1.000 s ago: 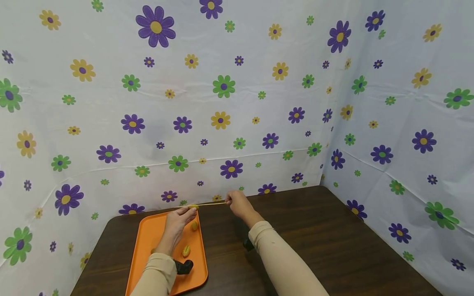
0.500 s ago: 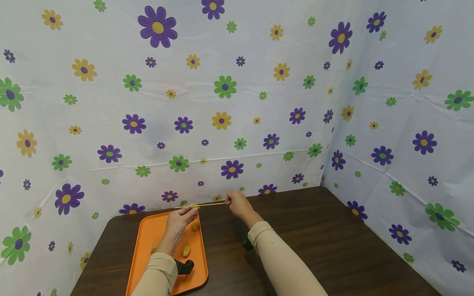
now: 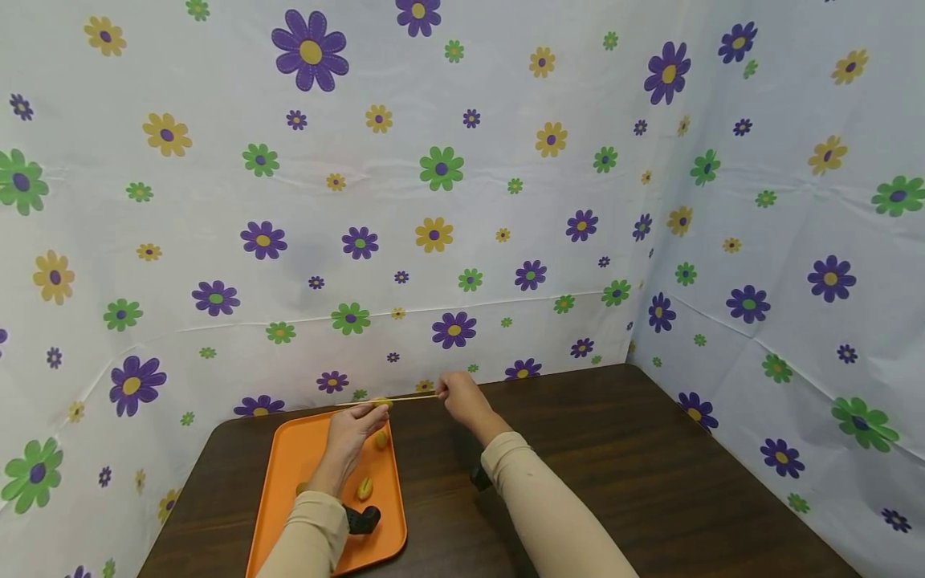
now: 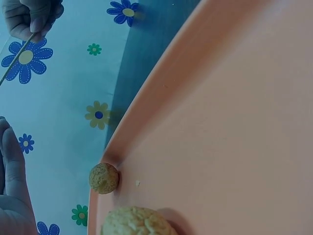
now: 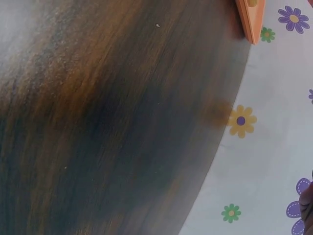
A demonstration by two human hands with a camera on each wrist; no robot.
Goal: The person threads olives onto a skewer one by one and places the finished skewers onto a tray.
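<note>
Above the far edge of the orange tray (image 3: 289, 449), my left hand (image 3: 350, 433) pinches a small yellow-brown piece (image 3: 383, 402) between thumb and fingers. A thin wooden skewer (image 3: 413, 398) runs level across that piece, and its tip shows to the left of the fingers. My right hand (image 3: 462, 397) grips the skewer's other end, fingers curled. In the left wrist view the skewer (image 4: 17, 58) slants down from the right hand (image 4: 32, 18); the left hand (image 4: 15, 200) is cut off by the frame. Only a sliver of right hand (image 5: 307, 208) enters the right wrist view.
Several similar rough, rounded pieces lie on the tray, one (image 3: 365, 488) with a slit, another (image 3: 381, 440) by the right rim. The dark wooden table (image 3: 578, 466) extends rightward. A flower-print sheet (image 3: 506, 201) hangs right behind it. Black mounts (image 3: 364, 520) sit at the wrists.
Both hands keep their hold on the piece and skewer. The right hand has edged very slightly left toward the left hand; the head view has shifted a little.
</note>
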